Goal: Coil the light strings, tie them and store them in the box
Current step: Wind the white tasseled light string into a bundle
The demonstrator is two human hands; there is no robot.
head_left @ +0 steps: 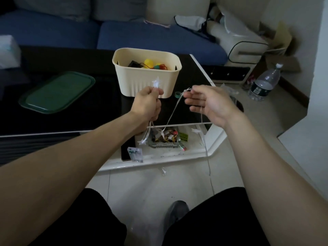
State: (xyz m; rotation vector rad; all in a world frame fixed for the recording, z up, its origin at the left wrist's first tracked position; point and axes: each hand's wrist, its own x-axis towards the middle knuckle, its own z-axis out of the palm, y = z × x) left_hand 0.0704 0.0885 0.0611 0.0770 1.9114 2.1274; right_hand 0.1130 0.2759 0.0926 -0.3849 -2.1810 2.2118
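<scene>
My left hand [148, 103] is closed around a gathered bunch of a clear star light string [171, 116], with one star sticking up above the fist and loops hanging below it. My right hand [207, 102] pinches the wire at its fingertips, the other fingers spread; the wire runs down from there past the table edge toward the floor. Just behind both hands stands the cream box [147, 82] on the black table, holding a string of coloured ball lights [150, 64].
A green lid [56, 93] lies on the table [53, 118] to the left. A small green tape roll [177, 94] sits right of the box. On the lower shelf sits a glass ashtray [165, 139]. A water bottle [265, 82] stands on the floor at right. A blue sofa is behind.
</scene>
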